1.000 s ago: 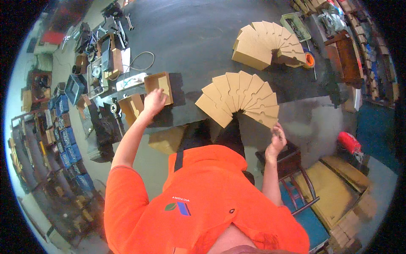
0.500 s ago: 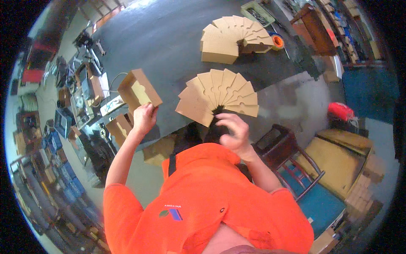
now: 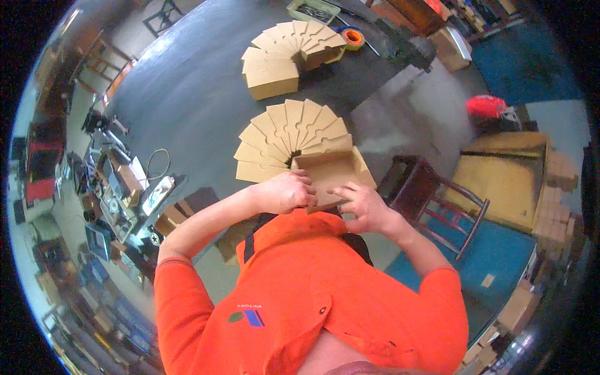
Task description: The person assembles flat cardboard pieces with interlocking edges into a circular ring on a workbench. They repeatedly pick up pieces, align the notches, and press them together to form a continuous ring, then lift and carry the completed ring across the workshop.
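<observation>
An open brown cardboard box (image 3: 331, 175) tilts in front of my waist, at the right end of a nearer fan of cardboard boxes (image 3: 275, 134). My left hand (image 3: 290, 192) is closed on the box's left near edge. At its near right side is my right hand (image 3: 362, 206), thumb and fingers apart, fingertips touching the cardboard. The nearer fan's boxes overlap in an arc on the dark table (image 3: 194, 87). Farther off, a second fan of similar boxes (image 3: 269, 65) lies on the same table. My fingers hide part of the box's near edge.
An orange tape roll (image 3: 353, 39) and a pale tray of small metal parts (image 3: 312, 11) lie beyond the far fan. Tools and a cable (image 3: 150, 162) clutter the left side. A dark wooden chair (image 3: 431, 194) stands close on my right, near a big open carton (image 3: 500, 178).
My left hand has carried the box from the left to the middle, before my waist. My right hand has come to its right side. The view has shifted, moving the fans leftward.
</observation>
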A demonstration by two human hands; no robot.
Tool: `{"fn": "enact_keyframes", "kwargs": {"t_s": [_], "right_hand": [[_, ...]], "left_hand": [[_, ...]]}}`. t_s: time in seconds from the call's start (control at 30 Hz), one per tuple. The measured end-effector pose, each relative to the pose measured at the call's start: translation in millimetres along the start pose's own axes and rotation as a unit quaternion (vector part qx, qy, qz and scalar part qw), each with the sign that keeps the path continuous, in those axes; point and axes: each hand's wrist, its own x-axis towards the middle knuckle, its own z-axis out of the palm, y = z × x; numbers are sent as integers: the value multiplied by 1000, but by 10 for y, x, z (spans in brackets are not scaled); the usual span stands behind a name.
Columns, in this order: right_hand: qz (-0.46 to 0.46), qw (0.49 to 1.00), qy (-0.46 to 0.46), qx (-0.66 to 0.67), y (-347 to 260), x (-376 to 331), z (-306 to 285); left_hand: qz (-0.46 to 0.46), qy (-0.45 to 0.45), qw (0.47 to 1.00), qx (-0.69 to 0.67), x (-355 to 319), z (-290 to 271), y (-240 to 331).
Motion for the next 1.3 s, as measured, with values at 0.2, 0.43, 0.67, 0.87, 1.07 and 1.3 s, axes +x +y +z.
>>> {"fn": "enact_keyframes", "kwargs": {"t_s": [0.2, 0.43, 0.67, 0.87, 1.07, 1.3], "right_hand": [[169, 979, -116, -11, 368, -507, 137], [361, 859, 170, 322, 1165, -1192, 766], [344, 373, 539, 672, 1640, 93, 1693], [213, 381, 524, 731, 1754, 730, 1789], [167, 392, 524, 737, 1889, 859, 1872], [196, 401, 500, 742, 1917, 1014, 1799]], "left_hand": [[62, -47, 997, -23, 483, 23, -389], [-251, 171, 947, -107, 729, -244, -1503], [-368, 141, 905, 157, 742, 148, -2850], [-391, 99, 904, 143, 1138, 505, -3004], [-371, 159, 889, 217, 1125, 600, -3092], [-415, 128, 889, 145, 1083, 521, -3125]]}}
